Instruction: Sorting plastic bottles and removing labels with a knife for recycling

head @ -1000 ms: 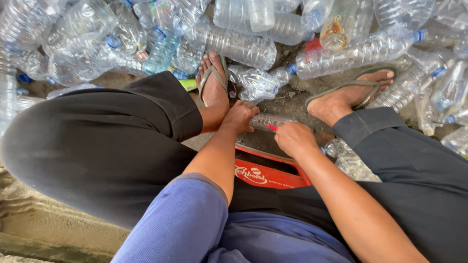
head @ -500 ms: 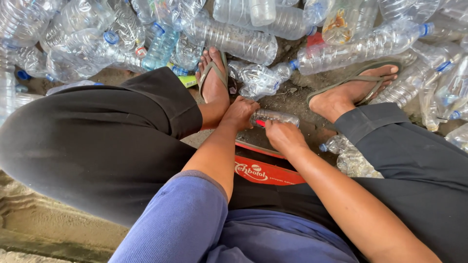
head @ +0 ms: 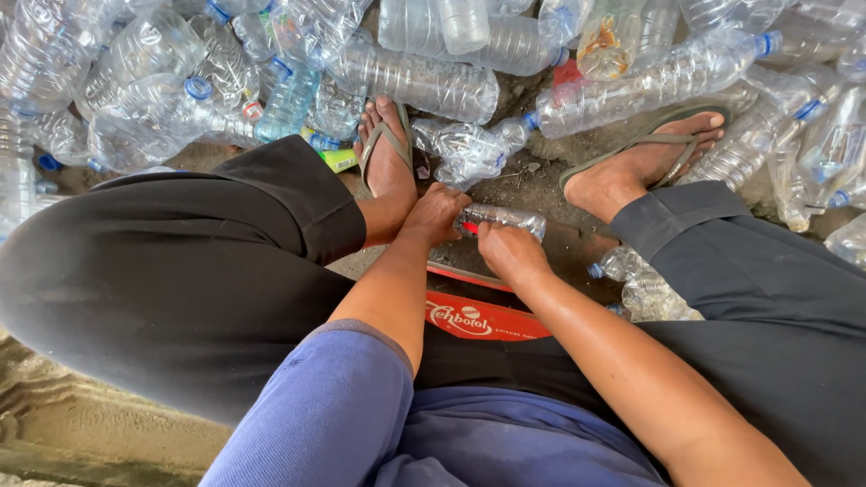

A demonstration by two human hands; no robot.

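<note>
small clear bottle point(head: 505, 219) lies on its side low betw the person's feet, just above the ground, held at both ends. left hand point(head: 436, 215) has its grip closed round the bottle's left end, fingers wrapped over the top. right hand point(head: 511, 252) grips from below/right w/ thumb and fingers curled against the bottle's underside, closed on it too. something red shows at the left end of the bottle near the left fingers, too small to tell what. bottle is crumpled, see-through. directly under the hands, a red crate edge point(head: 483, 316) w/ white print, which the person seems to sit over. left foot point(head: 388, 153) in a flip-flop is just beside the left hand, toes pointing up the frame; right foot point(head: 645, 162) in a flip-flop sits off to the right, well apart from the bottle. black trouser legs point(head: 171, 271) on both sides, blue sleeve point(head: 334, 415) on the left arm. crushed clear bottle w/ blue cap point(head: 474, 149) lies on the dirt between the feet, near but not touching the held one. big heap of clear plastic bottles point(head: 424, 81) fills the top of the view, many w/ blue caps. more crushed bottles point(head: 645, 289) lie by the right knee. ground is dark dirt point(head: 541, 185).
</note>
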